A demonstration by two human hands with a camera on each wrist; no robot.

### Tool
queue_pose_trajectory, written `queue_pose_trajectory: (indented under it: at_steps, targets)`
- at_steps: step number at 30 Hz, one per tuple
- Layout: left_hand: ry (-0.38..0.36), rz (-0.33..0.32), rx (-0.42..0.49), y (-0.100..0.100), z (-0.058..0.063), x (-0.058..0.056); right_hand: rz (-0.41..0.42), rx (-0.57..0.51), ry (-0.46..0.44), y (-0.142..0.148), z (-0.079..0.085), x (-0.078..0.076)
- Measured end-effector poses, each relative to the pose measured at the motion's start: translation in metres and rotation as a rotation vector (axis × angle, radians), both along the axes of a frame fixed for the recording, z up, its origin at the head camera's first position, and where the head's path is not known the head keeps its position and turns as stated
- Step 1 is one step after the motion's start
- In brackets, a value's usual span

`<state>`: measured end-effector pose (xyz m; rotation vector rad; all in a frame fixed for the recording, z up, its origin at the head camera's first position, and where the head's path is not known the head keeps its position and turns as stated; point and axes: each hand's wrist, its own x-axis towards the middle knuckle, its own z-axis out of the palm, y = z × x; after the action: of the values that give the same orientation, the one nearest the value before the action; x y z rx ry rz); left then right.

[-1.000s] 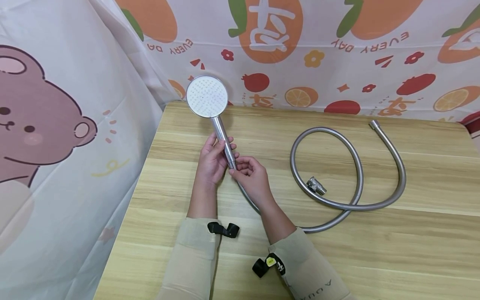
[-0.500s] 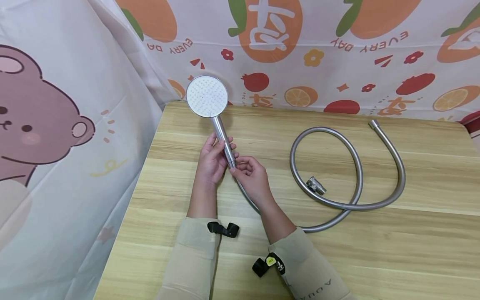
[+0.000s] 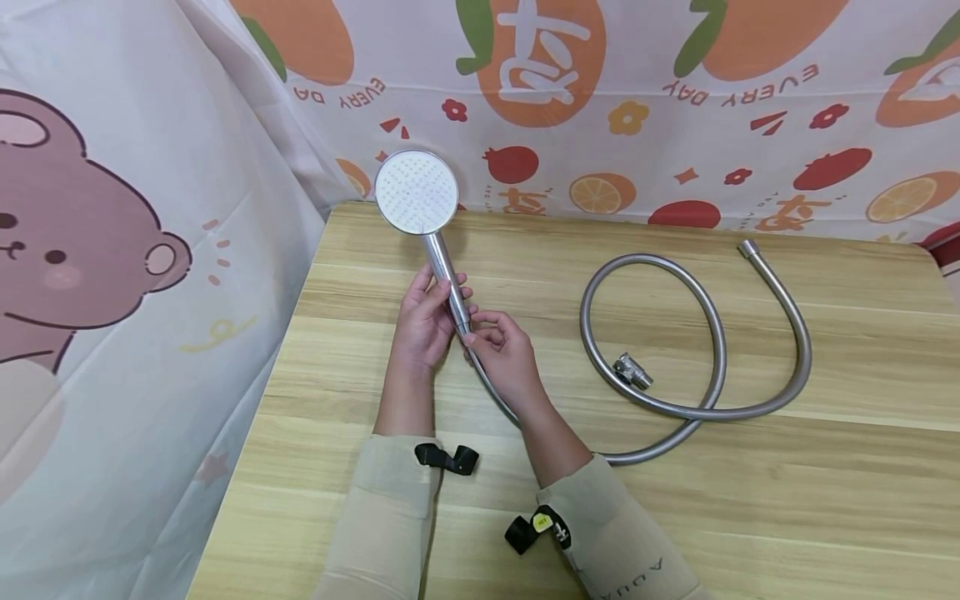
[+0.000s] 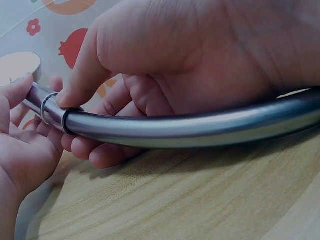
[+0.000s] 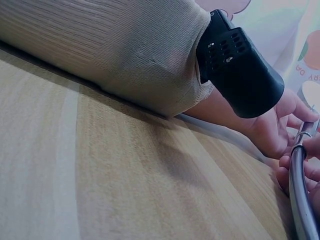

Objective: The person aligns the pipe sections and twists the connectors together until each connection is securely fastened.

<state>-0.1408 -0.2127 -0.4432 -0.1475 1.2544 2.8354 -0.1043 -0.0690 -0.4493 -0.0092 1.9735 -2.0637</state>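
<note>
The fingers of my left hand (image 3: 422, 329) grip the slim chrome handle (image 3: 441, 259) of a round, white-faced shower head (image 3: 417, 192), its disc beyond them, long axis slanting rightward and nearer me. Just right, the fingers of my right hand (image 3: 510, 358), nearer the joint, pinch the collar (image 4: 56, 116) in line with it. From them a silver metal hose (image 4: 200, 131) trails toward me, looping farther right on the pale wooden bench (image 3: 825, 500).

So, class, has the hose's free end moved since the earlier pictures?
No; in the head view, the hose's free end shows no shift relative to the far edge of the table.
</note>
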Motion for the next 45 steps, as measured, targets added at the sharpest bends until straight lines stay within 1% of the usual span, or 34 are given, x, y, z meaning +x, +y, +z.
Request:
queue_pose_trajectory:
  at_steps: [5,11,13,20,24,30,36,39,45]
  targets:
    - [-0.004,0.0,0.01,0.0,0.0,0.0,-0.02,-0.017,0.014,-0.001,0.0,0.001]
    - [0.022,-0.001,0.004,0.0,0.0,0.001,-0.044,0.024,0.111,-0.002,-0.004,0.001]
    - [0.024,-0.001,0.014,0.0,-0.001,0.001,-0.049,0.03,0.131,-0.003,-0.006,0.001]
    - [0.033,0.0,0.048,0.0,-0.003,0.0,-0.061,0.037,0.142,-0.003,-0.008,0.002]
    - [0.053,-0.007,0.058,0.0,-0.004,0.0,-0.066,0.044,0.149,-0.003,-0.01,0.002]
    - [0.067,-0.01,0.06,0.0,-0.005,0.001,-0.031,0.034,0.131,-0.003,-0.009,0.003]
    - [0.068,-0.015,0.075,0.0,-0.005,0.001,0.008,-0.018,0.074,-0.003,-0.007,0.003]
    - [0.07,-0.015,0.077,0.0,-0.004,0.001,0.018,-0.044,0.047,-0.003,-0.006,0.003]
    - [0.065,-0.02,0.093,0.0,-0.003,0.001,0.027,-0.062,0.012,-0.002,-0.003,0.003]
